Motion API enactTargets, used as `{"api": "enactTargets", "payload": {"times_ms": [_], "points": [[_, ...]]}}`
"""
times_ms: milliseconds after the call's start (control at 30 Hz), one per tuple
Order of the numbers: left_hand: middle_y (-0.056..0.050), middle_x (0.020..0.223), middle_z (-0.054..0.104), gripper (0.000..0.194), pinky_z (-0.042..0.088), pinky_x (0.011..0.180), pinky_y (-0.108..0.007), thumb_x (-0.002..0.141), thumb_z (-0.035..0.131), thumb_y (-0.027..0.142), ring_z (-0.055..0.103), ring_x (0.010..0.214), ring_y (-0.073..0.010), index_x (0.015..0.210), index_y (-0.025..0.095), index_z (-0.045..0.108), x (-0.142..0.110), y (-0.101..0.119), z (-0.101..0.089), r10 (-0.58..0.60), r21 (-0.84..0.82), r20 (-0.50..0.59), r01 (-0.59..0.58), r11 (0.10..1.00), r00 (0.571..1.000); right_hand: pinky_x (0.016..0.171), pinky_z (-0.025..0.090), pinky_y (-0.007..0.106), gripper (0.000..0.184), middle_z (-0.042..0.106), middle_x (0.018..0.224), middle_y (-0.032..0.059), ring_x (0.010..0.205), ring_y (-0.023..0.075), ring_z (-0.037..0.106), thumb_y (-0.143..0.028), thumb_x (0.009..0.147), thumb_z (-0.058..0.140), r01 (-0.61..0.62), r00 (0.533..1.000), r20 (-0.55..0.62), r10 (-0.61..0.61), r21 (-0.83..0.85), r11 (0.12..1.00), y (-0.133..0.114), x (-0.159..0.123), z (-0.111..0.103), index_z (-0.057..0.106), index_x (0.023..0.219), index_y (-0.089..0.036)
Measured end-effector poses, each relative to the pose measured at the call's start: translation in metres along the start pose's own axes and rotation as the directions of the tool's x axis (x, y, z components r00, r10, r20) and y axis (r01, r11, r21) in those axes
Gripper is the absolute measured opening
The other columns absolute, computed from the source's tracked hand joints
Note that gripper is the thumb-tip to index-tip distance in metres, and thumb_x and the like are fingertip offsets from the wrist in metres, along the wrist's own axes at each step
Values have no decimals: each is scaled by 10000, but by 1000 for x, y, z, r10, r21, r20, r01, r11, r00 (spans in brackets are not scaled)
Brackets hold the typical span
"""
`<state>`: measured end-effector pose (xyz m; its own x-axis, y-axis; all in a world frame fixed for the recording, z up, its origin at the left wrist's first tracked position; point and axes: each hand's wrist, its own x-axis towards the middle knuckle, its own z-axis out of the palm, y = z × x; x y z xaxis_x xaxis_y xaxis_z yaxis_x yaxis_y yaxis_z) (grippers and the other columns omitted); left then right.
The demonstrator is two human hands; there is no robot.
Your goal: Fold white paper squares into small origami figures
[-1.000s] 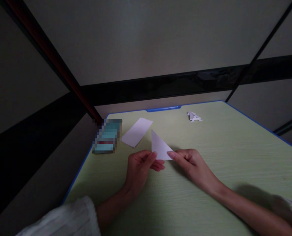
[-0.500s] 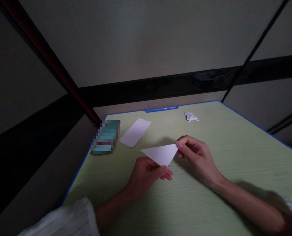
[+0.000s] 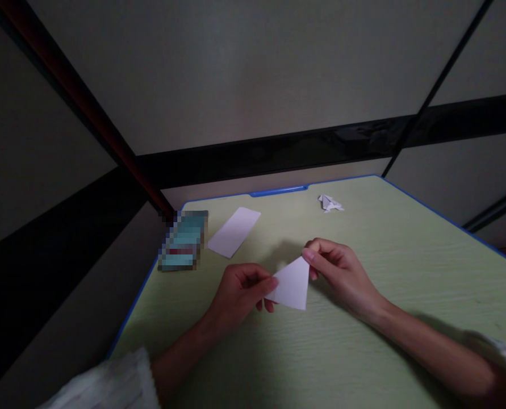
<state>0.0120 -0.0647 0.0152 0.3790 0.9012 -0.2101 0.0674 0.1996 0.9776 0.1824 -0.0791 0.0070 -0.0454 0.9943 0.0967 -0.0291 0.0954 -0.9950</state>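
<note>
A white paper folded into a triangle (image 3: 293,285) is held just above the pale green table (image 3: 363,341). My left hand (image 3: 239,292) pinches its left corner between thumb and fingers. My right hand (image 3: 342,275) pinches its top corner with thumb and forefinger. Both hands are closed on the paper near the middle of the table.
A white paper strip (image 3: 234,231) lies at the back left, beside a blurred teal box (image 3: 183,240) at the table's left edge. A small folded paper figure (image 3: 330,203) sits near the far edge. The table has a blue rim (image 3: 278,191). Dark rails cross the wall behind.
The triangle has been turned between my hands: its long point, first up and then out to the left, now hangs down. My right hand rose to the top corner.
</note>
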Motion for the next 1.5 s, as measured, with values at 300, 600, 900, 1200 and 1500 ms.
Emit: {"api": "enactTargets", "payload": {"times_ms": [300,600,900,1200,1500], "points": [[22,412,529,235,351,425,-188,586,645,287,476,399,-80,463,132,518,-2,-3,1,52,-18,-100,-54,998,994,447,254,207,326,406,489,-44,459,64,351,-390,724,523,-115,948,287,135,-84,990,-4,-6,8,428,521,-154],[7,657,572,65,379,560,-188,639,597,198,513,639,-107,673,143,592,-2,-9,3,163,45,45,-165,985,986,435,225,201,235,321,522,-53,475,58,279,-276,748,490,-185,816,513,268,-208,960,0,-18,13,421,562,-150],[26,493,497,183,324,497,-192,566,655,264,424,487,-72,515,125,549,-4,-2,5,-26,-203,17,29,979,1000,431,226,201,255,311,514,-54,478,62,273,-273,757,476,-155,813,508,284,-281,947,-1,-17,13,391,544,-161],[55,495,442,196,293,464,-175,570,649,240,383,459,-48,545,138,484,-1,-8,6,-142,-394,-1,130,910,990,411,194,204,276,290,504,-60,464,59,263,-294,759,493,-161,842,466,272,-264,951,2,-20,18,392,541,-161],[30,509,481,189,290,485,-195,608,607,291,400,495,-72,533,132,539,-6,-8,15,-57,-231,-36,47,972,998,402,176,211,422,232,478,-63,440,55,218,-455,773,435,-161,883,413,221,-175,971,6,-20,22,310,480,-177]]}}
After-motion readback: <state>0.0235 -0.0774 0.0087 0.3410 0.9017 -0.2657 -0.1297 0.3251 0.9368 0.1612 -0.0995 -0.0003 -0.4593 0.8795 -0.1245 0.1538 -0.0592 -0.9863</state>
